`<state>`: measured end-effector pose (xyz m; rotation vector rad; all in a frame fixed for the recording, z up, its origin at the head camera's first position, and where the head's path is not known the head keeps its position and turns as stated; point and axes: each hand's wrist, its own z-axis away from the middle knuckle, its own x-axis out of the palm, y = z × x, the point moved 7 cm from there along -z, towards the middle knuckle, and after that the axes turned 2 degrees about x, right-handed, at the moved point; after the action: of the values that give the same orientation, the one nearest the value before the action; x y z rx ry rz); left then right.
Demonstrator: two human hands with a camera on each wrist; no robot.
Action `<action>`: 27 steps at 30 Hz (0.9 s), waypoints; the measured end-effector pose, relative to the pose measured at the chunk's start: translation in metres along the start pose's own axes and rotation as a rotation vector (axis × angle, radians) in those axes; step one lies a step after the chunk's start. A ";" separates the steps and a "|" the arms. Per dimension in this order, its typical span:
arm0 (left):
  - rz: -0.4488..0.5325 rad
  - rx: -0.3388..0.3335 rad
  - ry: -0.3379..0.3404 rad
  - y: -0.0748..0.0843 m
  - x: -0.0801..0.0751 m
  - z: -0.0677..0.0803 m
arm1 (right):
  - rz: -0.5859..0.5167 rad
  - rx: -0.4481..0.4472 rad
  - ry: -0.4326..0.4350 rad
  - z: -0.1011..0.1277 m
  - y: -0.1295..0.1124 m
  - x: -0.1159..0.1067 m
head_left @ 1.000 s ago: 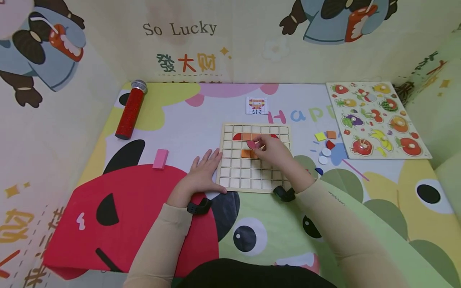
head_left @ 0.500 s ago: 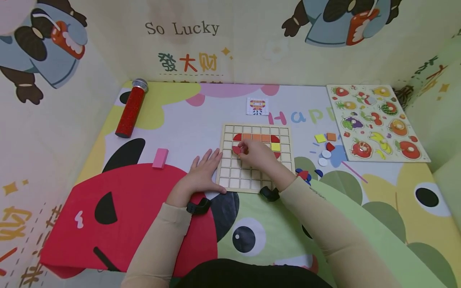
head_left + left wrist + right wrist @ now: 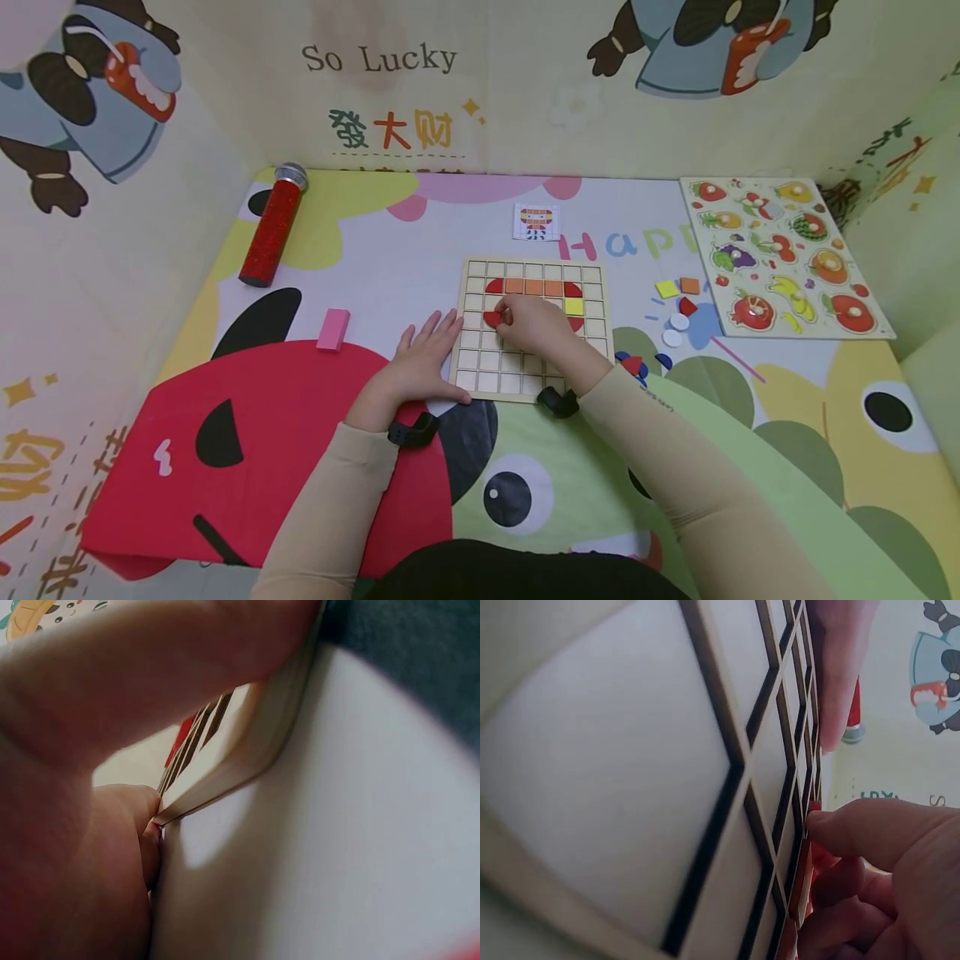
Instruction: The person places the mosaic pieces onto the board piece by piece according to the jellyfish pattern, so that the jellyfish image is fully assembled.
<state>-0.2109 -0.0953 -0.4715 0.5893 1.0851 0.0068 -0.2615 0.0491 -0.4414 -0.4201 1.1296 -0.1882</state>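
My right hand pinches a red quarter-circle piece over the left part of a wooden grid board. In the right wrist view, the thumb and fingertips are right at the red piece, low over the grid. My left hand lies with fingers spread along the board's left edge, the thumb at its near left corner. The left wrist view shows that thumb across the board's side. Orange squares, red rounded pieces and a yellow square sit in the cells; my right hand hides some.
A pattern card lies behind the board. Loose yellow, orange, red, white and blue pieces are to the right, before a fruit puzzle board. A red microphone and a pink block lie to the left.
My right hand has carried the red piece leftward from the board's middle to its left part, then barely shifted in the last half second. My left hand stays in place.
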 end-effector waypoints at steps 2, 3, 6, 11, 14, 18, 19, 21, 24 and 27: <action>-0.004 -0.003 0.000 0.000 -0.001 0.000 | 0.010 -0.007 0.004 -0.001 0.000 0.000; -0.006 -0.002 0.001 0.000 -0.001 -0.001 | 0.013 -0.010 0.006 -0.001 0.000 0.000; -0.008 -0.003 0.001 0.000 -0.002 -0.001 | 0.011 -0.010 0.014 -0.001 0.000 -0.001; -0.007 0.001 0.013 0.000 -0.004 -0.002 | 0.010 -0.017 0.025 -0.001 0.000 -0.003; -0.009 0.006 0.019 0.001 -0.005 -0.002 | 0.007 -0.017 0.031 -0.001 0.001 -0.004; -0.011 0.007 0.025 0.002 -0.006 -0.002 | -0.007 -0.007 0.045 0.002 0.004 -0.008; -0.011 0.005 0.027 0.002 -0.007 -0.002 | -0.008 -0.006 0.052 0.003 0.006 -0.010; -0.005 0.005 0.028 0.002 -0.006 -0.002 | -0.018 -0.001 0.070 0.006 0.012 -0.015; -0.002 0.000 0.016 0.001 -0.003 -0.001 | -0.033 0.017 0.095 0.014 0.026 -0.024; -0.001 -0.002 0.010 0.000 0.001 0.001 | -0.072 0.048 0.124 0.023 0.045 -0.037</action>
<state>-0.2102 -0.0952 -0.4717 0.5870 1.0948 0.0099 -0.2587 0.1087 -0.4215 -0.4109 1.2297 -0.3072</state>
